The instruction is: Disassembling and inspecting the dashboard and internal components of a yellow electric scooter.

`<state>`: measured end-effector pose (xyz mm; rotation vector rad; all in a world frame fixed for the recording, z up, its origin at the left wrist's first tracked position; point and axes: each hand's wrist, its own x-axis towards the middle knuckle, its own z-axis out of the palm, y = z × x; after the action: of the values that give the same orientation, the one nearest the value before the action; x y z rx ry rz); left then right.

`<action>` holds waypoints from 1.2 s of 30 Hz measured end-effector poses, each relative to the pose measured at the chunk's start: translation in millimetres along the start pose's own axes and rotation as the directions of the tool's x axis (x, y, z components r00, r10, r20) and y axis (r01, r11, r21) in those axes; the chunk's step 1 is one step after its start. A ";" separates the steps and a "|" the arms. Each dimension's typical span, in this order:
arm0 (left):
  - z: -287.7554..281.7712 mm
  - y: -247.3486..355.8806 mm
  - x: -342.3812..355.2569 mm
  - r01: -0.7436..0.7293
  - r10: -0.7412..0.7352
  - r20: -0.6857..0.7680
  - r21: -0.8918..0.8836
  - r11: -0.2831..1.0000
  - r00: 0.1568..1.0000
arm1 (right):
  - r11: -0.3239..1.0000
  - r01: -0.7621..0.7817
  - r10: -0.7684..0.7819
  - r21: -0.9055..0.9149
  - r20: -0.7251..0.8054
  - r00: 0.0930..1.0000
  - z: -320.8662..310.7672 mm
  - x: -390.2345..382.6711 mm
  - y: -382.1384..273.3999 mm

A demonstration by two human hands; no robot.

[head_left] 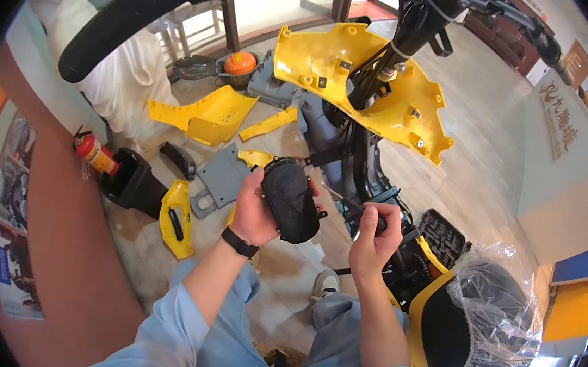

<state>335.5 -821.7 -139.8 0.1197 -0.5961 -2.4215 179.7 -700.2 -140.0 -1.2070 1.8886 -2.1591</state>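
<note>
My left hand grips a black oval plastic housing by its edges, thumb on the near side and fingertips showing at the far side. Small tabs stick out along the housing's rim. To its right, my right hand is closed around a screwdriver, whose thin shaft points left toward the housing; a small gap seems to separate them. In front of me stands a partly stripped scooter with a bare steering column. A yellow front panel hangs around that column with cables running through it.
Yellow panels and a grey plate lie on the floor at left, near a black bin and a red fire extinguisher. An open tool case and the plastic-wrapped seat are at right. A black-gripped handlebar crosses the upper left.
</note>
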 end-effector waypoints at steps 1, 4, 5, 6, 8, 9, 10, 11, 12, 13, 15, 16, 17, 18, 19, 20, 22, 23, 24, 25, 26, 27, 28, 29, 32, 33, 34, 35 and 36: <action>0.2 -1.7 1.7 0.002 -0.002 -0.012 0.002 1.000 1.000 | 1.000 -0.012 0.012 0.003 0.003 1.000 -1.3 -1.3 -2.5; 1.1 -5.0 4.3 0.020 -0.019 0.016 -0.066 0.998 1.000 | 0.995 0.079 -0.078 -0.053 0.030 0.996 -3.1 -4.7 -10.2; 2.0 -5.0 4.4 0.023 -0.022 0.002 -0.063 0.998 1.000 | 0.997 0.065 -0.064 -0.048 0.032 0.997 -2.5 -5.3 -13.2; 2.8 -5.3 4.6 0.016 -0.015 0.027 -0.033 0.999 1.000 | 0.995 0.088 -0.087 -0.037 0.029 0.996 -1.8 -6.0 -15.6; 10.6 -8.9 5.0 -0.002 0.002 0.046 0.000 1.000 0.999 | 0.974 0.218 -0.217 -0.070 0.018 0.976 -2.0 -4.6 -7.3; 12.0 -10.3 4.8 0.003 -0.003 0.039 0.000 1.000 0.999 | 0.975 0.210 -0.209 -0.070 0.018 0.978 -2.1 -4.3 -8.9; 12.0 -10.7 3.9 -0.008 0.010 0.050 -0.029 1.000 0.999 | 0.984 0.171 -0.170 -0.049 0.015 0.985 -1.9 -4.3 -14.1; 11.1 -10.6 2.9 -0.020 0.023 0.060 -0.058 0.998 0.998 | 0.991 0.132 -0.131 -0.028 0.013 0.991 -0.8 -4.6 -16.3; 9.7 -10.1 1.5 -0.017 0.020 0.052 -0.057 0.998 0.998 | 0.987 0.154 -0.153 -0.035 0.022 0.988 -0.3 -3.9 -14.0; 8.5 -10.7 0.5 -0.033 0.035 0.050 -0.036 0.999 0.998 | 0.988 0.148 -0.147 -0.036 0.023 0.989 -0.5 -3.4 -11.9; 7.4 -10.5 -0.7 -0.048 0.048 0.042 -0.015 0.999 0.998 | 0.970 0.237 -0.235 -0.055 0.045 0.971 0.4 -3.9 -9.0; 7.2 -10.2 -0.3 -0.066 0.066 0.064 0.004 0.998 0.996 | 0.971 0.232 -0.230 -0.056 0.047 0.972 1.4 -5.2 -8.7; 6.6 -10.2 -0.4 -0.085 0.083 0.086 0.023 0.996 0.993 | 0.975 0.219 -0.216 -0.042 0.065 0.974 2.4 -6.5 -9.4; 5.4 -10.7 -1.2 -0.084 0.082 0.081 0.022 0.996 0.993 | 0.978 0.205 -0.202 -0.029 0.085 0.976 3.4 -7.5 -10.1; 4.5 -10.9 -2.0 -0.108 0.104 0.056 0.078 0.991 0.993 | 0.979 0.202 -0.198 -0.029 0.086 0.976 4.4 -7.8 -11.3; 3.7 -11.0 -2.6 -0.131 0.128 0.033 0.134 0.982 0.991 | 0.976 0.215 -0.210 -0.040 0.093 0.973 5.4 -8.0 -12.5; 3.2 -10.9 -3.5 -0.145 0.143 0.021 0.160 0.976 0.989 | 0.973 0.227 -0.221 -0.050 0.102 0.970 7.8 -8.3 -12.5; 3.2 -10.6 -3.9 -0.158 0.159 0.013 0.188 0.969 0.987 | 0.969 0.241 -0.236 -0.047 0.094 0.967 8.7 -8.1 -11.8; 3.3 -10.0 -4.2 -0.159 0.160 0.010 0.187 0.969 0.987 | 0.966 0.255 -0.251 -0.044 0.086 0.964 9.2 -8.2 -11.4; 3.7 -8.0 -5.0 -0.167 0.170 0.008 0.221 0.961 0.985 | 0.966 0.254 -0.249 -0.041 0.088 0.964 10.3 -8.6 -12.4; 4.3 -6.3 -5.9 -0.175 0.179 0.006 0.254 0.951 0.984 | 0.964 0.264 -0.259 -0.045 0.087 0.962 11.1 -8.7 -14.0; 5.1 -5.1 -6.8 -0.177 0.181 0.005 0.255 0.951 0.983 | 0.961 0.274 -0.269 -0.049 0.086 0.959 12.0 -8.8 -15.1; 5.1 -5.1 -7.3 -0.186 0.193 -0.006 0.253 0.949 0.981 | 0.961 0.273 -0.268 -0.048 0.089 0.959 12.5 -9.9 -14.6; 5.2 -5.1 -7.7 -0.195 0.205 -0.016 0.251 0.948 0.979 | 0.964 0.260 -0.253 -0.062 0.092 0.963 12.8 -11.1 -14.1; 7.1 -4.9 -6.9 -0.211 0.217 -0.008 0.203 0.956 0.976 | 0.963 0.254 -0.245 -0.086 0.105 0.964 14.0 -11.8 -14.1; 6.3 -5.0 -5.8 -0.211 0.217 -0.007 0.201 0.957 0.976 | 0.960 0.262 -0.251 -0.094 0.113 0.961 14.0 -11.4 -14.3; 3.9 -4.5 -5.1 -0.226 0.229 0.016 0.241 0.944 0.973 | 0.961 0.261 -0.251 -0.093 0.114 0.961 14.9 -11.5 -15.2; 1.8 -4.2 -4.6 -0.241 0.239 0.040 0.279 0.930 0.970 | 0.951 0.286 -0.273 -0.118 0.121 0.954 15.3 -11.2 -17.1; 0.4 -4.0 -4.4 -0.241 0.239 0.039 0.279 0.930 0.970 | 0.940 0.311 -0.294 -0.142 0.129 0.947 15.5 -10.7 -18.9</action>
<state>336.6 -816.0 -141.5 0.1508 -0.9029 -2.0904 204.3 -702.9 -130.0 -1.7113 1.9773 -2.0535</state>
